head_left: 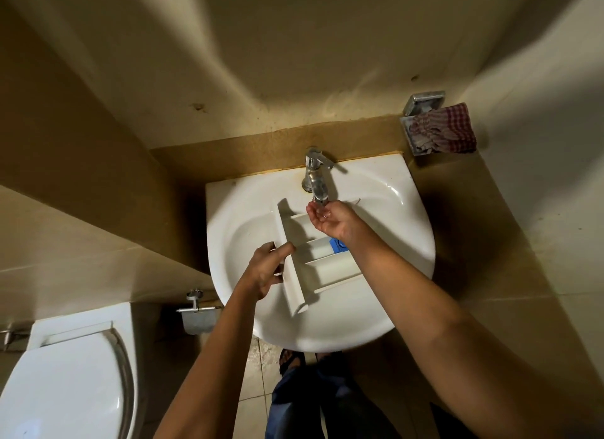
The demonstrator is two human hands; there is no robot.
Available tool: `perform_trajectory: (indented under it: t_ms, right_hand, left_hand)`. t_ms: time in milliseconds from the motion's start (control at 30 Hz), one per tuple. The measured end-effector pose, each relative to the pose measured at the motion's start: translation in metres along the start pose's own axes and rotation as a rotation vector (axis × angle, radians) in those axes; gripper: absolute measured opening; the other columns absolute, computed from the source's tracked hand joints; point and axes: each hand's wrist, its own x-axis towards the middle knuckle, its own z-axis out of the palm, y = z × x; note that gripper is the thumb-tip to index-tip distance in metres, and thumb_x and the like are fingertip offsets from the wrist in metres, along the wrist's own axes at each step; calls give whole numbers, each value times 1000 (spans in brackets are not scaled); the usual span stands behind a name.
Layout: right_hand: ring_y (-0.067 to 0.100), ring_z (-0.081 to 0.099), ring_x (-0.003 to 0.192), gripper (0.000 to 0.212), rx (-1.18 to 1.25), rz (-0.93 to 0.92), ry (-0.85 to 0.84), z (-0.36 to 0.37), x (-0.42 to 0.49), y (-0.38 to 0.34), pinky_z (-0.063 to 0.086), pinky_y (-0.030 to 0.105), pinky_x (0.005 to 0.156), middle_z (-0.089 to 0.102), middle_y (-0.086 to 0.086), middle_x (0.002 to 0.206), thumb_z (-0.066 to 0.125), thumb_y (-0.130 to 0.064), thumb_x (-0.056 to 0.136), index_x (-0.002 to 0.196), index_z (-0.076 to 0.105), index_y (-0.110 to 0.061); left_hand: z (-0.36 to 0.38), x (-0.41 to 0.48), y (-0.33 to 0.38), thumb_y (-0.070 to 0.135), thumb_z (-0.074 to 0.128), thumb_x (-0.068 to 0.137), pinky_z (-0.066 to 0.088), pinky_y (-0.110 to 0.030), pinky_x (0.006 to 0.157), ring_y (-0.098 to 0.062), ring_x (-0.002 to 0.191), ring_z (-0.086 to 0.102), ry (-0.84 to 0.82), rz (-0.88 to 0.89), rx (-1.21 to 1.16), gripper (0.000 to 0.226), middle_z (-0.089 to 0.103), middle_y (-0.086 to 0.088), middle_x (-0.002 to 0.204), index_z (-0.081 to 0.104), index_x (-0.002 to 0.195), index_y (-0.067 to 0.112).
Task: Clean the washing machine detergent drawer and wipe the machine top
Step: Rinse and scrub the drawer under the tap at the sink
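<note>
drawer [313,259] in sink [405,229], tap [315,174] behind, toilet [65,383] left

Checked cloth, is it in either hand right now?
No, the checked cloth lies bunched on the metal wall holder beside the sink.

White detergent drawer [313,255] in sink [392,242]

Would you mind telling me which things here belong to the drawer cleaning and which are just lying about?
In use: drawer, sink, tap, left hand gripping the drawer, right hand cupped under the tap.
Lying about: checked cloth, toilet, paper holder.
</note>
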Motion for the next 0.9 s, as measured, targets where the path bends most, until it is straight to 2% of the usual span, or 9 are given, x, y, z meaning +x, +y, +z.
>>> perform_trajectory:
  t_ms: [167,333,367,433,500,567,633,700,900]
  right_hand:
    - [18,52,71,27,60,55,-25,-3,0,-3,47,22,63,54,10,79,32,-1,99,83,54,3]
    - [22,60,74,24,16,117,-97,-11,-3,-1,56,25,53,60,14,82,36,0,98,87,57,4]
    - [22,63,72,23,-76,130,-135,-13,-6,1,56,25,54,63,13,80,39,0,97,86,58,3]
    - [20,66,67,19,-529,88,-190,-16,-16,9,56,26,61,67,11,75,44,-2,95,86,61,0]
    - [23,68,76,15,-1180,-105,-198,-21,-25,19,54,28,69,69,12,81,51,-8,92,87,64,-2]
    - [29,65,89,21,-1818,-368,-175,-29,-32,28,46,30,68,69,13,91,49,-17,91,89,66,-4]
    - [32,63,92,26,-2247,-561,-150,-34,-40,39,39,30,66,68,13,98,41,-23,94,97,63,-10]
    - [31,64,89,28,-2296,-633,-155,-37,-43,52,40,31,65,67,13,99,37,-23,95,102,61,-11]
    - [28,63,95,29,-2224,-560,-226,-45,-44,53,46,31,71,68,8,100,43,-34,92,99,65,-15]
  left_hand:
    - [4,5,-9,28,67,71,52,-31,68,-21,70,58,-6,6,-89,25,59,3,70,61,90,14]
    - [4,8,-13,30,68,65,50,-36,75,-23,73,57,-10,20,-137,29,60,2,71,64,91,16]
    - [4,8,-14,30,67,65,49,-36,75,-23,72,56,-12,23,-141,29,60,3,70,65,90,16]
    - [4,10,-15,30,68,65,50,-37,76,-23,73,56,-14,27,-145,28,60,2,70,65,89,16]
    - [3,11,-16,32,70,60,51,-38,77,-24,75,57,-21,30,-147,35,62,-1,74,65,90,16]
    - [3,12,-17,36,71,53,52,-39,78,-24,75,59,-27,28,-150,45,65,-3,78,66,93,15]
    - [4,12,-18,37,71,53,51,-39,79,-24,76,60,-27,27,-156,50,65,-5,80,66,97,13]
    - [5,12,-17,39,72,51,51,-38,77,-24,77,59,-13,26,-154,57,64,-6,82,66,101,12]
    - [9,15,-18,35,70,61,53,-36,73,-23,70,59,42,37,-155,53,65,-5,79,65,106,8]
